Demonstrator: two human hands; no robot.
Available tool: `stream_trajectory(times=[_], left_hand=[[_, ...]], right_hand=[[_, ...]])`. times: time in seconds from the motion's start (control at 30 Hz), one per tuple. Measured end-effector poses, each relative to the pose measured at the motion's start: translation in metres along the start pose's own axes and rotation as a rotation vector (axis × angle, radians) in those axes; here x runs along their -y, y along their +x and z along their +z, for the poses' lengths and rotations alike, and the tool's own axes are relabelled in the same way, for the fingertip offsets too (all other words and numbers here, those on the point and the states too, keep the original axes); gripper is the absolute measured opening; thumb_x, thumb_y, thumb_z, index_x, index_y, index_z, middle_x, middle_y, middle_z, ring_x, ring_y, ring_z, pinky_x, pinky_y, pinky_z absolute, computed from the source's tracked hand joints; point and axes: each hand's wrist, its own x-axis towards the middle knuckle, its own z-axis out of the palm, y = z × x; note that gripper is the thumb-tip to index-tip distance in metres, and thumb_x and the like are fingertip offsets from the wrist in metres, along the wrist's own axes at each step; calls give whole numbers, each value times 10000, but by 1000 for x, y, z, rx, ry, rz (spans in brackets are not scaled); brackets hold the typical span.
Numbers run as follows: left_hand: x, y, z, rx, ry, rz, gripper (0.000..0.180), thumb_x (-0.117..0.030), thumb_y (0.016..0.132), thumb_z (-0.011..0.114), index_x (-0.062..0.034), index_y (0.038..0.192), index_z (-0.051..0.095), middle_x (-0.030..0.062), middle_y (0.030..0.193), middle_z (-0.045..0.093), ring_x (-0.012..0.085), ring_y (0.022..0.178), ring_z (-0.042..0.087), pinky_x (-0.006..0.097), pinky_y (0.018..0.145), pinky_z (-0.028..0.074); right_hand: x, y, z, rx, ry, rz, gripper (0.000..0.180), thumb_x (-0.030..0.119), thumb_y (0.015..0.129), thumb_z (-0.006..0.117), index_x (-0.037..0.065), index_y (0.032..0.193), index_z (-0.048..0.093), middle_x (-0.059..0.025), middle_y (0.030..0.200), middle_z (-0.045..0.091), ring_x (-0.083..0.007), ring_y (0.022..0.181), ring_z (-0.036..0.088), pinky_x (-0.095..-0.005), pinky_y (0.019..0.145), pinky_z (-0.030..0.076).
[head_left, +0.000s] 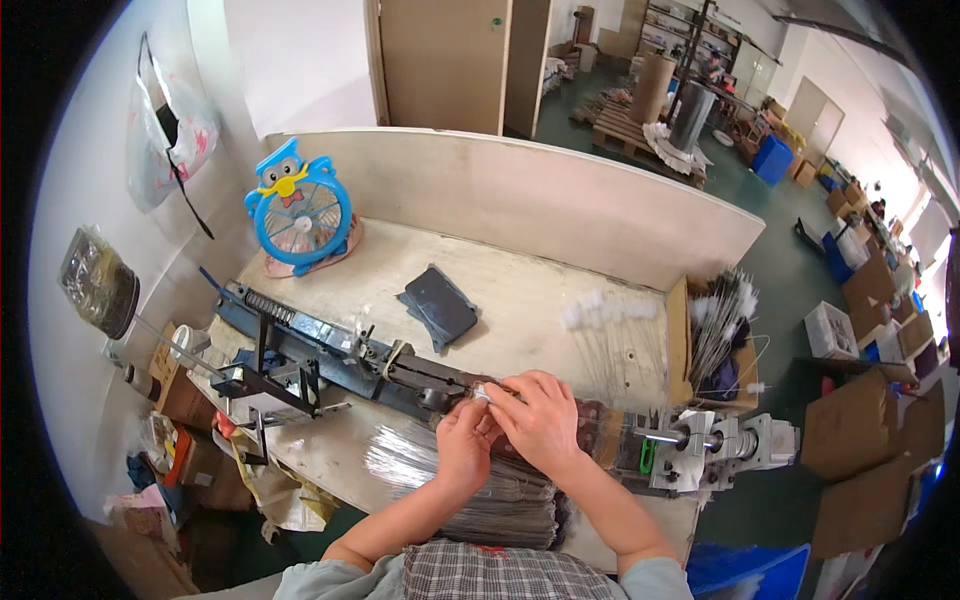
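A small whitish piece [483, 393] sits pinched at the fingertips of both hands, just above the long dark machine [330, 350] that crosses the workbench [520, 290]. The right hand [543, 420] curls closed around it; the left hand [465, 443] seems to grip it too (fingers overlap, so hard to tell). A bundle of thin wires [500, 490] lies beneath the wrists. A blue fan [298, 212] stands at the back.
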Motion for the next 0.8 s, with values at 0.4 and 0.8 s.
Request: stream_trajectory(times=[0.4,0.8], left_hand=[[-1,-1,3,-32,-5,12,43,-70,865,549,-65,868,506,32,825,579,122,773,598,281,710,483],[-4,-2,1,-42,-132,-47,162,-214,914,459,-71,891,531,26,855,591,158,834,584,335,781,453]], right_hand=[[-3,-3,-14,48,-28,-60,226,184,696,711,146,917,679,7,925,620,-217,944,553,-359,779,439],[12,5,-2,92,25,-8,278,176,708,701,133,980,656,-2,992,606,-223,1000,533,-370,814,424]])
